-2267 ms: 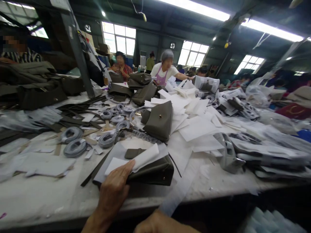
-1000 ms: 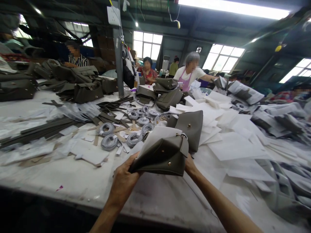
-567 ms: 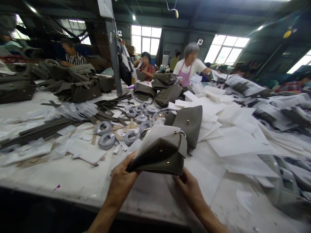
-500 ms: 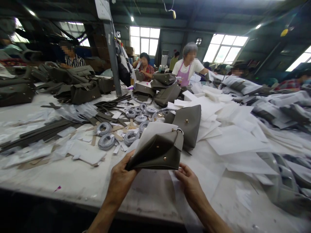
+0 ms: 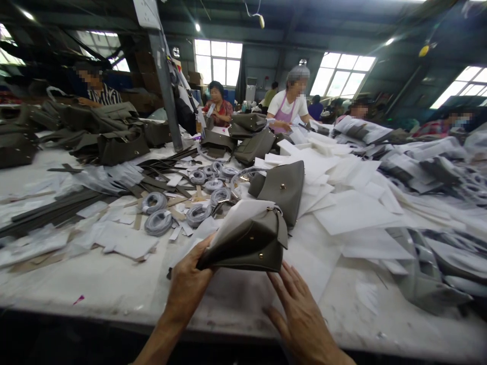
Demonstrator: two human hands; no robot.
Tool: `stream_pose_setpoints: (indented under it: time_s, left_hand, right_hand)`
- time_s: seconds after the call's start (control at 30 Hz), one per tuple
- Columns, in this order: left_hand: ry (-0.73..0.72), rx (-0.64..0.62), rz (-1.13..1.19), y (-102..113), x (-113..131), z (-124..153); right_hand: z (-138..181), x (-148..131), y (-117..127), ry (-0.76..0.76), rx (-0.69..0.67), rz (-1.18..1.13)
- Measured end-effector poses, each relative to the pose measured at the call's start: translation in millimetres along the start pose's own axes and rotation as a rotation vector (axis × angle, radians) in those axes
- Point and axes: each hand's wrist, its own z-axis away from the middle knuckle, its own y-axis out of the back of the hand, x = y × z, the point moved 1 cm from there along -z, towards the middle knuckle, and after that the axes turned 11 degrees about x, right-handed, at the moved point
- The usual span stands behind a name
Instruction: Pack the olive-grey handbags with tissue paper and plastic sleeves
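My left hand (image 5: 192, 276) grips one end of a dark olive handbag (image 5: 247, 243), which is tilted above the table with its gold-studded side toward me. A white sheet (image 5: 243, 213) lies along the bag's far side. My right hand (image 5: 294, 299) has its fingers stretched out, with the tips at the bag's lower right corner. Whether they touch the bag I cannot tell. Just behind stands a second olive bag (image 5: 283, 187) with a gold clasp.
Several wrapped strap coils (image 5: 158, 222) lie left of the bags. A heap of white sheets (image 5: 353, 203) spreads to the right. More olive bags (image 5: 124, 144) are piled at the far left, by a metal post (image 5: 165, 86). A co-worker in a pink apron (image 5: 283, 111) stands across the table.
My right hand has gone from pinching near the bag's corner to flat, spread fingers. My left hand keeps its hold. The view has swung slightly right.
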Motion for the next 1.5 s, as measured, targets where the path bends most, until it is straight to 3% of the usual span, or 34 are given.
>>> stream_pose_setpoints:
  time_s: [0.17,0.27,0.43,0.7,0.8,0.87,1.0,1.07,1.17,1.33,1.5]
  left_hand:
    - [0.055,0.032,-0.029,6.0,-0.2,-8.6]
    - [0.069,0.05,-0.01,8.2,0.0,-11.5]
    - [0.065,0.047,-0.002,8.4,4.2,-9.6]
    - [0.069,0.046,0.001,5.2,1.0,-8.9]
    - [0.083,0.04,-0.001,5.7,2.2,-8.4]
    - [0.075,0.03,-0.013,6.7,4.4,-8.0]
    - [0.042,0.018,-0.006,6.2,5.7,-5.5]
    - [-0.02,0.021,0.006,3.4,3.6,-2.9]
    - [-0.168,0.034,0.001,-2.8,-0.3,1.3]
    - [-0.251,0.041,-0.025,-6.5,0.0,0.7]
    - [-0.184,0.057,-0.044,-3.3,6.3,-3.8]
  right_hand:
    - [-10.8,-5.0,-11.4,-0.073,-0.268,0.03]
    - [-13.8,-18.8,-13.5,-0.034,-0.337,-0.04]
    - [-6.9,-41.2,-39.8,0.037,-0.283,-0.04]
    - [10.3,-55.9,-73.3,0.12,-0.362,-0.149]
    - [-11.3,-56.6,-77.4,0.093,-0.308,-0.152]
    - [-35.7,-49.9,-76.1,-0.01,-0.248,-0.102]
    - [-69.9,-31.3,-56.5,-0.12,-0.14,-0.09]
    - [-63.7,-25.5,-40.7,-0.105,-0.127,-0.172]
    - [-29.2,-17.2,-19.4,-0.152,-0.141,-0.278]
    - [27.0,7.8,-6.8,-0.254,-0.009,-0.221]
    - [39.9,2.8,-17.2,-0.036,-0.04,-0.156]
